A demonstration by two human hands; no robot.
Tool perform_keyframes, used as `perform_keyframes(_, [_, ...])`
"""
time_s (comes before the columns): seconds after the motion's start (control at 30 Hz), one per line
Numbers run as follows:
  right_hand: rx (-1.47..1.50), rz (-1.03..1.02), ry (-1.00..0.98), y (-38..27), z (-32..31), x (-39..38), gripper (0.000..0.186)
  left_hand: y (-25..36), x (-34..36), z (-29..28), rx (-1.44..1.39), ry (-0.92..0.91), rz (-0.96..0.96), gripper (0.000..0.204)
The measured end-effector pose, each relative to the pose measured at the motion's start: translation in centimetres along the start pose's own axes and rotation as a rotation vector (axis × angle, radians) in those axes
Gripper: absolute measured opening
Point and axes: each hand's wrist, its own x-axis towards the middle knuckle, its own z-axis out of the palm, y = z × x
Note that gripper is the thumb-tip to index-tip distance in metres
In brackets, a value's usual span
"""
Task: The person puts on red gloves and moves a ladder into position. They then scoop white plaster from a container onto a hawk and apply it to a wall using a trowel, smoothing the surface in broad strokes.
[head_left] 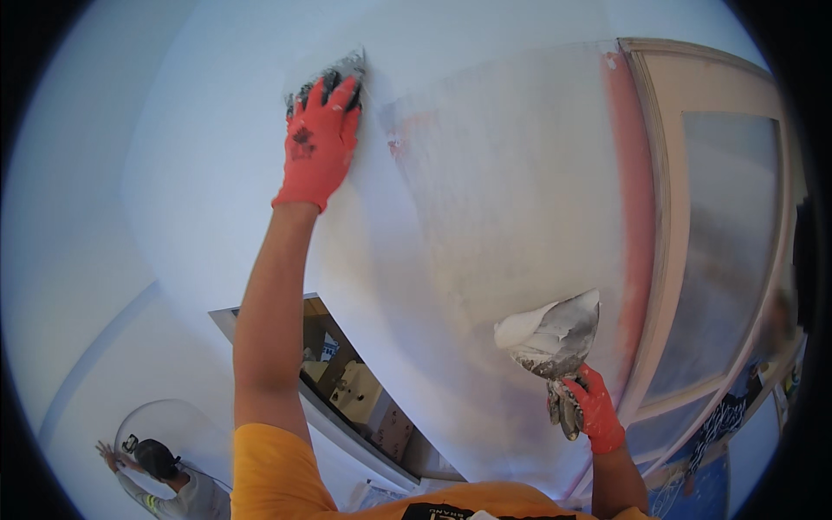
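My left hand point(321, 152), in a red glove with dark fingertips, reaches high up the wall. It grips a putty-smeared flat metal scraper blade point(351, 65), held at the white wall point(234, 139); its handle side is hidden under my fingers. Lower on the right, my right hand point(598, 407), gloved the same way, is closed around the handle of a broad putty knife point(555, 342). White putty point(524, 325) lies heaped on that blade's left side and spread over its face. The knife points upward in front of a grey-beige patch of wall point(511, 191).
A wooden door frame point(654, 173) with frosted panes stands at the right, beside a reddish strip point(631, 173) of wall. Below my left arm is an opening point(364, 399) with items behind it. At lower left, another person point(173, 481) in a dark cap reaches toward the wall.
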Motion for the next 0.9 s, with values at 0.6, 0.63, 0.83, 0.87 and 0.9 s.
perform_keyframes(0.6, [-0.064,0.089,-0.161,4.0,1.9,-2.8,0.037,14.3,-16.9,0.3,-0.065,-0.326,-0.08,0.04])
perform_keyframes(0.63, [-0.067,0.077,-0.169,3.9,2.0,-2.8,0.037,14.8,-17.7,-0.4,-0.058,-0.382,-0.092,0.04])
perform_keyframes(0.83, [-0.151,-0.055,-0.053,2.9,1.1,-2.6,0.036,15.8,-21.5,-4.4,-0.306,-0.312,-0.101,0.044])
perform_keyframes(0.87, [0.118,0.218,-0.094,0.7,0.6,-1.4,0.035,15.5,-23.6,-5.3,-0.384,-0.229,-0.155,0.042])
perform_keyframes(0.9, [0.398,0.485,-0.143,-3.3,0.1,1.0,0.035,16.0,-26.5,-6.0,-0.745,-0.098,-0.631,0.033])
